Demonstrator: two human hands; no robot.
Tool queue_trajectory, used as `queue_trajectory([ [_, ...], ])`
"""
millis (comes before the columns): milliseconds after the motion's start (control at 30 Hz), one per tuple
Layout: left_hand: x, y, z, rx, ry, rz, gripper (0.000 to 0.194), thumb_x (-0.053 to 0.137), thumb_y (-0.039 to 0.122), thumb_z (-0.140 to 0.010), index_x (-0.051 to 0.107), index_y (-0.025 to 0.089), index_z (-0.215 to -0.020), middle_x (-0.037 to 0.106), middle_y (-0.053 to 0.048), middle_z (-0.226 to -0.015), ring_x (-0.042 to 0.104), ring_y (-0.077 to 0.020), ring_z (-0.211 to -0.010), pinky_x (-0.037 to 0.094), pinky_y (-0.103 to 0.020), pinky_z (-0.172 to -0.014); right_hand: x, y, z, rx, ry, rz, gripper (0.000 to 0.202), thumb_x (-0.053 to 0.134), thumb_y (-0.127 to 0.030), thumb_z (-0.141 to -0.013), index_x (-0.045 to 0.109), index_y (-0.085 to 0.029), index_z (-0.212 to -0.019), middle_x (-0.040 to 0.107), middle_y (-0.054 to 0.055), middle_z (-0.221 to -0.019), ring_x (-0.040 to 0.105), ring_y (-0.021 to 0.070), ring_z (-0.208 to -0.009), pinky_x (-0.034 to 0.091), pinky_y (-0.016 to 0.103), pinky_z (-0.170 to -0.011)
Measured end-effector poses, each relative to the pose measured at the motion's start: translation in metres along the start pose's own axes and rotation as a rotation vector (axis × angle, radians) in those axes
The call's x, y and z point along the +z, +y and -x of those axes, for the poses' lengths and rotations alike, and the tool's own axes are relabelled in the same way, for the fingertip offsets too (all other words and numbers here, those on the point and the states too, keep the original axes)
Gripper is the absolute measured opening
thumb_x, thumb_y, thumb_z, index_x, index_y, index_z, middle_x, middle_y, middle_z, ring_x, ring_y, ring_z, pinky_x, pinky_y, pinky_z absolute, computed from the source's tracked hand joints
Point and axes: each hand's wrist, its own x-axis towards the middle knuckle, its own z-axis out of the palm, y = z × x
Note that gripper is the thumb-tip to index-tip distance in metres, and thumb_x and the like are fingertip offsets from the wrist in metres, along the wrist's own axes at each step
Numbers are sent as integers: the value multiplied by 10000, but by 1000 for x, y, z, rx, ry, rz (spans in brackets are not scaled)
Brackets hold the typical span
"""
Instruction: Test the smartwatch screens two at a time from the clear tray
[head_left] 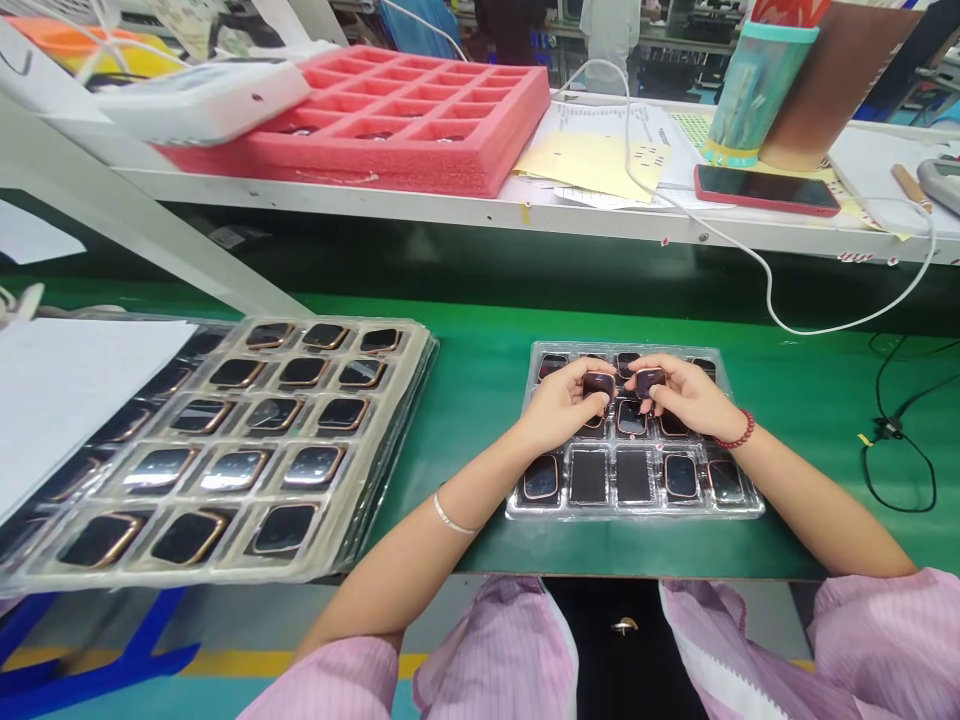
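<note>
Above a clear plastic tray point(636, 508) on the green bench, both hands hold small square watch faces with dark glass and copper-coloured rims. My left hand point(561, 405) pinches one smartwatch face point(598, 384) between thumb and fingers. Another smartwatch face point(649, 380) is gripped by my right hand point(694, 395), close beside the first. Beneath them, more watch faces sit in the tray's pockets, such as one point(681, 475) in the front row. Two front-row pockets point(589, 475) show plain dark squares without a watch face. My hands cover part of the tray's middle and back rows.
At left stands a stack of trays point(330, 560) with rows of watch faces, partly under white paper point(82, 390). A shelf point(420, 200) above carries a red foam tray point(510, 140), papers, a phone point(765, 190) and a cup point(757, 95). Cables point(892, 430) lie at right.
</note>
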Motion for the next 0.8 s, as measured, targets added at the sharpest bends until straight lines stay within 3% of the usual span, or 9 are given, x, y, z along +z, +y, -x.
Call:
queue_trajectory([
  [233,-2,1,1,7,-5,-19,432,688,158,-763,641,147,-1192,698,-82,-1033,667,-165,-810,562,-273,-702,0,-2,2,-18,-23,1,420,638,-218,-899,582,-197,-1315,709,128,-1198,741,171,-773,619,291,-638],
  [333,-6,0,-1,24,-29,26,565,686,232,-820,581,174,-1373,688,-105,-1121,689,-195,-888,546,-252,-660,-3,-3,2,-16,-48,-68,502,613,-273,-954,521,-268,-1448,621,127,-1387,739,190,-906,653,326,-714],
  [433,-9,-4,-4,44,-45,44,592,695,327,-861,568,197,-1424,688,-95,-1063,694,-206,-879,540,-249,-640,-6,-2,2,33,-79,-134,539,613,-359,-986,482,-316,-1507,575,112,-1452,730,197,-961,668,358,-776],
  [633,-10,-7,-2,1,-112,70,621,770,404,-824,592,240,-1396,661,-83,-1085,676,-157,-748,496,-223,-583,-8,0,0,37,-67,-163,533,758,-405,-898,606,-235,-1379,653,117,-1281,686,127,-724,646,287,-655],
  [800,-8,-3,1,-14,-191,57,622,786,385,-816,584,229,-1383,653,-87,-1111,643,-122,-715,537,-254,-668,-7,-2,1,37,-106,-98,520,760,-432,-891,615,-209,-1338,665,107,-1186,627,98,-621,594,264,-578],
])
